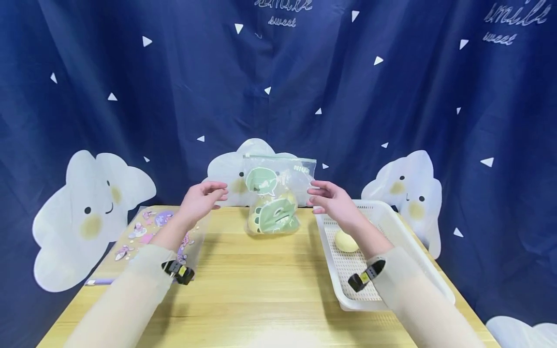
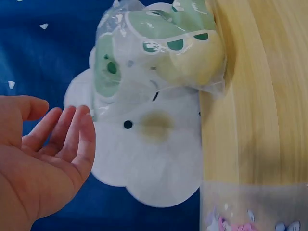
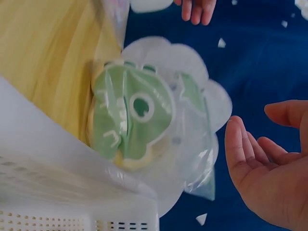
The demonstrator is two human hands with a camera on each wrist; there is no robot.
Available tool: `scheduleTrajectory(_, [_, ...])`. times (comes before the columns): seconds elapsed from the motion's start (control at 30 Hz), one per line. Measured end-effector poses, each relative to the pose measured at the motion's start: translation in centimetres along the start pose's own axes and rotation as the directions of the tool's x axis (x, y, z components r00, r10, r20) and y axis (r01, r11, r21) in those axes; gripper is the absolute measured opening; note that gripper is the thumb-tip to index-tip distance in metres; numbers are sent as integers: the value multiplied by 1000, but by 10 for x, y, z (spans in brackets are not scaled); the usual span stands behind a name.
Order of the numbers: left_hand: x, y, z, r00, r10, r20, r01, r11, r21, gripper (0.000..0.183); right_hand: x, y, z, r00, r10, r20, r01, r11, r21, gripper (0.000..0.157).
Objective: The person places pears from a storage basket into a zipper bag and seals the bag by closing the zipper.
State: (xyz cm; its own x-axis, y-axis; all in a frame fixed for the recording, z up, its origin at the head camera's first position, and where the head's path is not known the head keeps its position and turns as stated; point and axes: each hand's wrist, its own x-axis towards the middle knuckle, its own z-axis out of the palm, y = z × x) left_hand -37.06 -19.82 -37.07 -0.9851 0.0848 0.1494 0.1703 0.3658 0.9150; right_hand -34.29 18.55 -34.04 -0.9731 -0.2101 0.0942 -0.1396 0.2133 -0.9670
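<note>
A clear zip bag (image 1: 276, 215) with green cartoon prints stands upright near the table's back edge. Pale yellow round contents (image 2: 197, 60) show through its lower part in the left wrist view. My left hand (image 1: 197, 202) hovers to the bag's left, apart from it, its fingers loosely bent and holding nothing. On the other side my right hand (image 1: 337, 203) is raised close to the bag's right edge; the right wrist view shows a gap between the fingers and the plastic (image 3: 192, 159). Both palms face inward toward the bag.
A white perforated basket (image 1: 332, 285) stands at the right, holding a pale yellow round item (image 1: 346, 240) partly behind my right forearm. A flat clear bag with pink and purple prints (image 1: 137, 237) lies at the left under my left forearm. A navy curtain (image 1: 278, 63) hangs behind the table.
</note>
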Motion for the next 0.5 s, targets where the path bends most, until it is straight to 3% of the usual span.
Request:
scheduleTrajectory(0.13, [-25,-2,-14,997,63,39,-66,995,69,37,-31,-4,2,999,-21,39,21,1000,-10,55])
scheduleTrajectory(0.27, [-51,-19,-32,989,113,91,-128,974,189,32,-60,0,2,995,-51,86,53,998,-20,55])
scheduleTrajectory(0.5, [-97,-74,-58,978,86,189,-164,880,447,29,-94,15,5,988,-61,139,62,998,-1,56])
